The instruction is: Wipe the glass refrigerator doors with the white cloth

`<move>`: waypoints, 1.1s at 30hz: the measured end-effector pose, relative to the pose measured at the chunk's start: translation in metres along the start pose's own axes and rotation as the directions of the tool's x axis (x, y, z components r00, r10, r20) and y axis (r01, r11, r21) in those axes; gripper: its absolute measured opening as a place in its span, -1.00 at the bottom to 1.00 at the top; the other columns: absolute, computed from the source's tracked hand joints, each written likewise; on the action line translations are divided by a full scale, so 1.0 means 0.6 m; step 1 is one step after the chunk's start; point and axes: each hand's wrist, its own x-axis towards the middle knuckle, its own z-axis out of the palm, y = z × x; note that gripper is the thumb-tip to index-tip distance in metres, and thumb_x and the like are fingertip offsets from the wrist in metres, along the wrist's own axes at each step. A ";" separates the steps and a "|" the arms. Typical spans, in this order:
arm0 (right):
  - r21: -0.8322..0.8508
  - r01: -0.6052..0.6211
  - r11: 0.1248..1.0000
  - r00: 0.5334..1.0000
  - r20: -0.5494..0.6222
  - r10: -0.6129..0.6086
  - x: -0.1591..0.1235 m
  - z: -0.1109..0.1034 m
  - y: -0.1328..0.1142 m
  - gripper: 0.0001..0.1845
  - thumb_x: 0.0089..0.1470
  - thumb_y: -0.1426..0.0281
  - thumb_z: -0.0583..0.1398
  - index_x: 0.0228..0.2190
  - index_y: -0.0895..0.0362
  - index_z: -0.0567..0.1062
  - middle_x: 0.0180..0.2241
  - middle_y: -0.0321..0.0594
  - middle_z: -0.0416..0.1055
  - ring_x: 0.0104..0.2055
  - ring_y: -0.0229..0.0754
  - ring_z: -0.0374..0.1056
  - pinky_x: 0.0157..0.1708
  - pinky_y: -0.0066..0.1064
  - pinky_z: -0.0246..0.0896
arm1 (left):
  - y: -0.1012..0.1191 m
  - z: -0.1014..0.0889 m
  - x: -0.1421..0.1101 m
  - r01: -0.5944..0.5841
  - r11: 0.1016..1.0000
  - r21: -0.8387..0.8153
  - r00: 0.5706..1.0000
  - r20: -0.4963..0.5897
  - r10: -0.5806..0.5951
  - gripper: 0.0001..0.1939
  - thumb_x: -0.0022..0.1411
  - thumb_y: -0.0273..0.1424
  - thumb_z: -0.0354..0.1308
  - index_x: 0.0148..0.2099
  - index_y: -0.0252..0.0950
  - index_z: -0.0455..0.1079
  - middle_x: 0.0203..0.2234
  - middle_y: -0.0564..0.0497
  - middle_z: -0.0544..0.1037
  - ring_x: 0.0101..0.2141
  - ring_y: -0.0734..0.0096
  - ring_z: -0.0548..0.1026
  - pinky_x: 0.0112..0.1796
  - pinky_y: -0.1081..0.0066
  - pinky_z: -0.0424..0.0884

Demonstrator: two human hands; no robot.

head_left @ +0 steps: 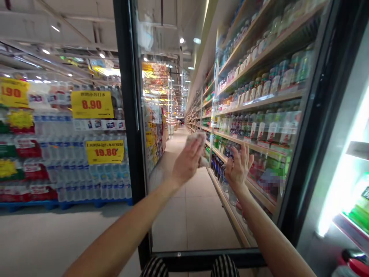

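In the head view, my left hand (pixel 186 161) presses a pale, crumpled cloth (pixel 203 161) against the glass pane (pixel 170 223) of a black-framed cooler door (pixel 127 96). Its fingers lie over the cloth, which shows past the fingertips and below the palm. To the right, my right hand (pixel 238 166) is raised with fingers apart and nothing in it. It is at or close to the glass; whether it touches cannot be told.
Bottled drinks (pixel 268 125) on long shelves appear in the glass, with a tiled aisle. At left stand stacked water bottles (pixel 86 154) on a blue pallet (pixel 98 203), with yellow price signs (pixel 92 104). A lit cooler interior (pixel 337 184) is at right. Striped knees (pixel 225 266) show below.
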 end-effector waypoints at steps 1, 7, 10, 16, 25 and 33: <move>-0.019 0.000 1.000 1.000 0.007 0.000 0.004 0.003 0.004 -0.54 0.10 0.38 -0.01 0.06 0.11 0.25 0.19 0.01 0.08 0.27 -0.01 -0.12 0.17 0.06 -0.22 | -0.033 -0.013 0.012 0.052 0.999 0.017 0.997 -0.051 -0.051 -0.48 0.18 -0.58 -0.15 0.20 -0.41 0.01 0.22 -0.19 0.04 0.25 0.22 -0.15 0.19 0.13 0.02; -0.053 0.002 0.999 0.999 0.032 0.000 -0.018 0.009 -0.010 -0.47 0.09 0.40 -0.03 0.12 0.09 0.15 0.20 -0.02 0.05 0.29 -0.03 -0.19 0.18 0.02 -0.24 | -0.086 -0.038 0.016 0.233 0.969 0.089 0.969 -0.112 -0.222 -0.38 0.12 -0.56 -0.09 0.25 -0.46 -0.08 0.26 -0.21 -0.09 0.25 0.11 -0.22 0.21 0.03 -0.10; -0.054 0.026 0.998 0.999 0.030 -0.024 -0.022 0.006 -0.010 -0.48 0.09 0.42 -0.03 0.12 0.08 0.15 0.20 -0.02 0.06 0.29 -0.03 -0.16 0.18 0.05 -0.28 | -0.027 -0.027 -0.049 -0.185 0.983 0.010 0.969 0.166 0.181 -0.45 0.18 -0.55 -0.13 0.24 -0.42 -0.03 0.25 -0.15 -0.02 0.25 0.20 -0.15 0.21 0.12 -0.06; -0.049 0.057 0.997 0.998 0.013 -0.056 -0.022 0.006 -0.003 -0.50 0.07 0.43 -0.01 0.09 0.09 0.21 0.18 -0.02 0.10 0.28 -0.03 -0.12 0.18 0.03 -0.23 | -0.081 -0.070 -0.055 -0.239 0.970 0.035 0.960 0.159 0.230 -0.45 0.19 -0.57 -0.14 0.24 -0.44 -0.07 0.26 -0.17 -0.07 0.25 0.25 -0.14 0.22 0.18 -0.07; -0.044 0.033 0.998 0.999 0.020 -0.033 -0.024 0.010 -0.003 -0.50 0.07 0.41 -0.01 0.09 0.09 0.20 0.19 -0.03 0.09 0.27 -0.03 -0.11 0.19 0.06 -0.30 | -0.032 -0.074 -0.176 -0.256 0.967 0.021 0.922 0.306 0.237 -0.65 0.14 -0.41 0.05 -0.01 -0.36 0.24 0.22 -0.13 0.08 0.25 0.18 -0.15 0.19 0.12 -0.01; -0.033 0.019 0.999 0.999 0.042 -0.018 -0.025 0.008 -0.002 -0.49 0.09 0.39 -0.02 0.10 0.09 0.19 0.21 -0.05 0.04 0.29 -0.04 -0.18 0.19 0.02 -0.26 | -0.067 -0.067 -0.124 0.133 0.986 0.102 0.987 0.076 -0.141 -0.38 0.11 -0.49 0.03 0.21 -0.42 -0.05 0.27 -0.25 -0.19 0.26 0.08 -0.22 0.19 0.03 -0.03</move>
